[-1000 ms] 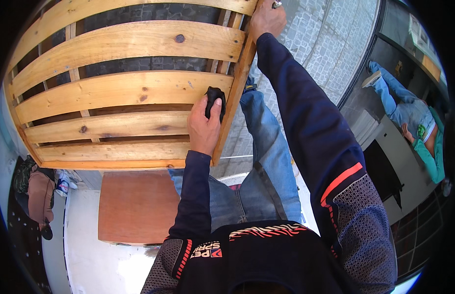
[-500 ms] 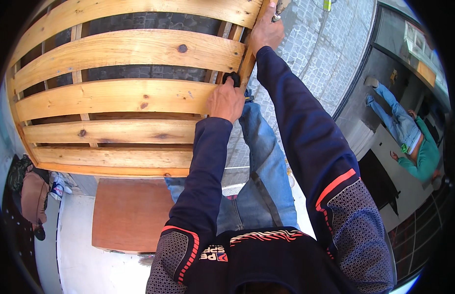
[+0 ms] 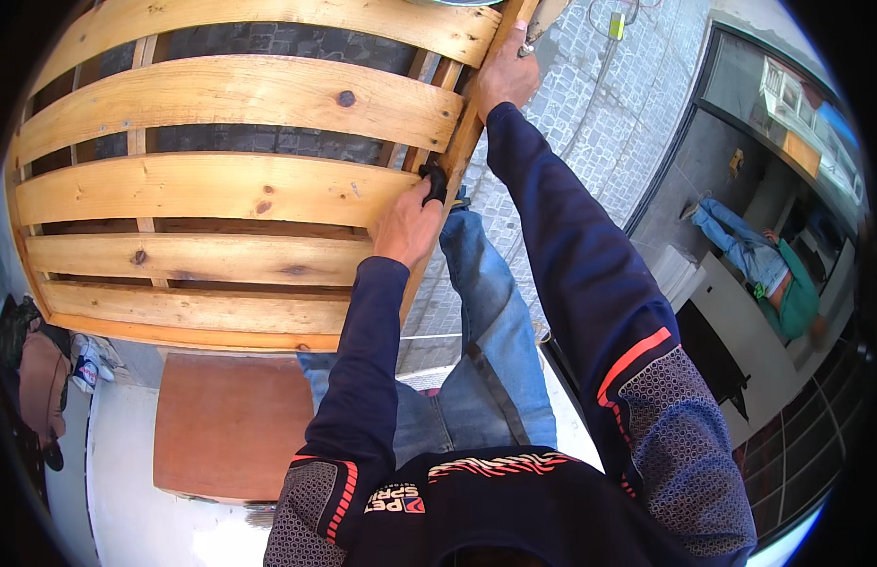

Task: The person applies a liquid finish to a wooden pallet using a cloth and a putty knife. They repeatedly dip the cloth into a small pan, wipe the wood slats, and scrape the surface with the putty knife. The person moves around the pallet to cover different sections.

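A varnished wooden slatted frame [image 3: 221,180] with several pale, knotted slats fills the upper left. My left hand [image 3: 406,225] is closed on a small dark, rounded object [image 3: 435,183], pressed at the slat ends beside the frame's right side rail. What kind of object it is cannot be made out. Farther up the same rail [image 3: 472,118], my right hand [image 3: 506,77], with a ring on one finger, is wrapped round the edge; its fingertips are partly hidden.
Below the frame stands a reddish-brown board or box [image 3: 232,425]. Grey paving [image 3: 590,123] lies to the right, with a thin cable and a yellow-green item [image 3: 616,25] on it. A person in a green top [image 3: 799,283] is beyond a dark-framed opening. Bags [image 3: 43,378] sit far left.
My left hand has slid a little toward me along the rail with the dark object. The right hand keeps its grip. The whole view has shifted slightly, and a round rim shows at the top.
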`<state>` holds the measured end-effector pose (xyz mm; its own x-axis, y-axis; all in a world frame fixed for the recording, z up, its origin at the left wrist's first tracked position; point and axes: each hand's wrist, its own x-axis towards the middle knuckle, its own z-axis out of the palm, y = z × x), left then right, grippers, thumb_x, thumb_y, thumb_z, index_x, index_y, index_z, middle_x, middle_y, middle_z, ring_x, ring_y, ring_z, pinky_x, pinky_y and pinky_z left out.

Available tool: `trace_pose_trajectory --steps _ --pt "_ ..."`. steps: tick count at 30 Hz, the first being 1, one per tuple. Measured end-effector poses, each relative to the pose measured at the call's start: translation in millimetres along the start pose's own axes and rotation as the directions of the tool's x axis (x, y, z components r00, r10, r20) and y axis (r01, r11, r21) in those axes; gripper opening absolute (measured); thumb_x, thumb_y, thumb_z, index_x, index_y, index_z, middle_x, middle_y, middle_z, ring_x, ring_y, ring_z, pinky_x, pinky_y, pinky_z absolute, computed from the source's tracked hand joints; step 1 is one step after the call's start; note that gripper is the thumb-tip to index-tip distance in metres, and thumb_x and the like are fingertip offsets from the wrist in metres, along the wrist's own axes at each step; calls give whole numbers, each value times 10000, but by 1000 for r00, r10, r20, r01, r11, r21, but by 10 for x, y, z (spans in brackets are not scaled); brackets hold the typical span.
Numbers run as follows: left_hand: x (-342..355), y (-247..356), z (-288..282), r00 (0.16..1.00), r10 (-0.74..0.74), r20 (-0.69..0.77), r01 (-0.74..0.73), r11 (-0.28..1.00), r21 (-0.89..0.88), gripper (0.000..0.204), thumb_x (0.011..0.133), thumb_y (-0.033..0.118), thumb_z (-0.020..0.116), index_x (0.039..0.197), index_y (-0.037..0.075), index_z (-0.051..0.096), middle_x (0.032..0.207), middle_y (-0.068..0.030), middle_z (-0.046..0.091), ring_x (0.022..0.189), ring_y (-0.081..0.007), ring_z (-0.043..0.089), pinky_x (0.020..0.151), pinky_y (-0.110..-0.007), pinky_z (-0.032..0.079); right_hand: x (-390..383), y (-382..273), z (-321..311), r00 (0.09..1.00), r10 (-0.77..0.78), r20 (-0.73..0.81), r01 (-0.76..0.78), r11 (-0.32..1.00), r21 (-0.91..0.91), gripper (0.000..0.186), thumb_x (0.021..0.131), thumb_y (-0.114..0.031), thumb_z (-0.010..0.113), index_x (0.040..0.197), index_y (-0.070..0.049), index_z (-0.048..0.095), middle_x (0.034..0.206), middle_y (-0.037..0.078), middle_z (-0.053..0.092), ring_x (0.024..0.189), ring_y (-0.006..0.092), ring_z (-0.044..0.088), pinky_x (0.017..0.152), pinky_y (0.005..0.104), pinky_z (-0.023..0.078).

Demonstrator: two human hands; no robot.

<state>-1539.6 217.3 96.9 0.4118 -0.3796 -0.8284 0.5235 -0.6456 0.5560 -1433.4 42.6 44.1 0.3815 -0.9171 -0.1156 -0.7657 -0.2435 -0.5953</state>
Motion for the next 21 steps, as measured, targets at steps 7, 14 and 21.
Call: trace_pose_trajectory --steps 7,14,21 --pt "321 323 -197 964 -196 178 205 978 -33 506 752 303 567 1126 -25 660 1022 -302 668 987 -441 636 867 -443 493 -16 -52 -31 999 8 31 -7 999 -34 772 945 -650 414 887 92 621 862 310 659 853 476 633 803 541 465" --pt "-112 -48 67 998 42 -53 -51 982 -182 535 779 210 565 1283 36 602 1015 -260 673 919 -388 653 840 -387 499 -34 -65 -41 999 47 10 -47 999 -7 778 940 -660 414 886 91 612 889 316 654 868 481 628 797 546 458" --pt "523 493 -68 971 188 -151 -202 976 -83 607 790 236 517 1368 51 525 1143 -273 645 969 -406 651 876 -409 497 -17 -84 -57 990 111 90 -117 991 60 780 946 -655 406 968 97 614 938 324 650 925 475 618 838 526 441"
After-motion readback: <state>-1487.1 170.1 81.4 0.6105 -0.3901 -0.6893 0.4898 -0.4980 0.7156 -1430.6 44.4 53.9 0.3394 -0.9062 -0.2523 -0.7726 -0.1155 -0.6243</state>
